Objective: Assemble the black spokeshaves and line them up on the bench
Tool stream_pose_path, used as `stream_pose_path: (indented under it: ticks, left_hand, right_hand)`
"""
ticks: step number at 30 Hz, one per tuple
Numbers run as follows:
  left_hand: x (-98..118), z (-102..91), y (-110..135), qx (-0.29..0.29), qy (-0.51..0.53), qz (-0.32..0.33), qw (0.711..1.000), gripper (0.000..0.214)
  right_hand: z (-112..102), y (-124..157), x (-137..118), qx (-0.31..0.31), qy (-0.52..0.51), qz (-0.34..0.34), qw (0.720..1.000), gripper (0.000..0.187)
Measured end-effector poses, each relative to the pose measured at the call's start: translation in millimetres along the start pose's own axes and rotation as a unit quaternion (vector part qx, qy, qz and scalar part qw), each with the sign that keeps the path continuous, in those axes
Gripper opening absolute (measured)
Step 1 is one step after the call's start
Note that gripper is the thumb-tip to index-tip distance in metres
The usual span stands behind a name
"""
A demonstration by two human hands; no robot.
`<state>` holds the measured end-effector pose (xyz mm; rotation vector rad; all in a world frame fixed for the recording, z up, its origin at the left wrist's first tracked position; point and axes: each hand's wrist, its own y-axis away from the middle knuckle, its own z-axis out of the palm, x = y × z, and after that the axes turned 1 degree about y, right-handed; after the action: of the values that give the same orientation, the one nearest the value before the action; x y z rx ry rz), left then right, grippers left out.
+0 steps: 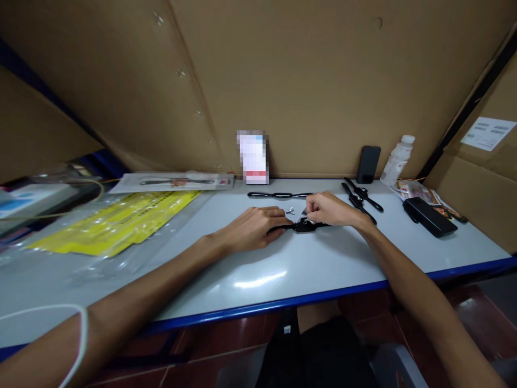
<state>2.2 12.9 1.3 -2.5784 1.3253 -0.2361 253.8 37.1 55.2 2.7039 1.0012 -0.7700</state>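
Both forearms come in from the bottom edge, over a dark seat or lap, and meet near the middle of the grey table [250, 269]. Left hand [252, 229] lies palm down, fingers curled narrow onto the left end of a small black tool [304, 226], pinning that end flat against the tabletop. Right hand [329, 209] sits just right of it and a bit farther back, fingertips pinched close together over the tool's middle, on something small and shiny that is too small to make out.

Key relation: the tool lies between the two hands, long axis running left to right, parallel to the table's blue front edge. Left hand covers one handle end; the right end pokes out under the right wrist. Right fingers are nearer the centre piece, coming at it from above and behind.

A tiny silver part [290, 210] lies on the table just behind the left fingertips, apart from the tool. Farther back: a similar black tool [278, 194], two more crossed [359, 198], a phone [368, 164], a bottle [397, 160], a black case [428, 216]. Yellow packaging [117, 221] lies well off to the left.
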Motion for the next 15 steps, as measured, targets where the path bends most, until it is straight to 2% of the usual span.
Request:
stream_pose_path:
  ticks: [9, 15]
  left_hand:
    - [1, -1.8, 0, -0.004, -0.010, 0.001, 1.000, 0.035]
    - [0, -0.2, -1, 0.000, -0.009, 0.005, 1.000, 0.034]
  right_hand:
    - [5, -1, -3, -0.017, 0.005, 0.007, 1.000, 0.017]
    - [12, -4, 0, 0.009, 0.032, 0.030, 0.999, 0.014]
